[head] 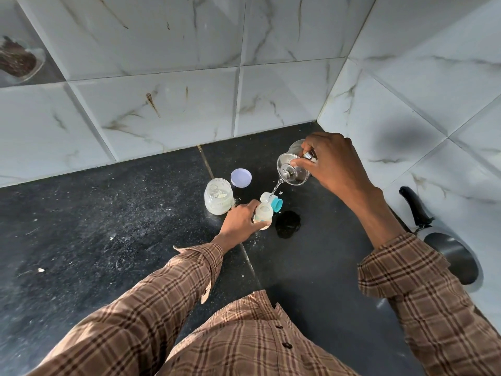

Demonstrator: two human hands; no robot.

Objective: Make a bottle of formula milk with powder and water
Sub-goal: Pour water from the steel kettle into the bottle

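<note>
My left hand (240, 219) grips a small clear baby bottle (264, 211) standing on the dark counter (108, 226). My right hand (333, 161) holds a glass jug (291, 172) with a metal lid, tilted toward the bottle. A thin stream of water (276, 188) runs from the jug's spout into the bottle's open mouth. The teal bottle cap (278, 205) lies just right of the bottle. An open powder jar (218, 196) with whitish powder stands to the bottle's left, and its lilac lid (241, 178) lies behind on the counter.
A small puddle of water (288, 224) spreads on the counter right of the bottle. A dark pan with a black handle (444, 251) sits against the right wall. Marble-patterned tiled walls (162, 104) meet in a corner behind. Powder specks dot the counter.
</note>
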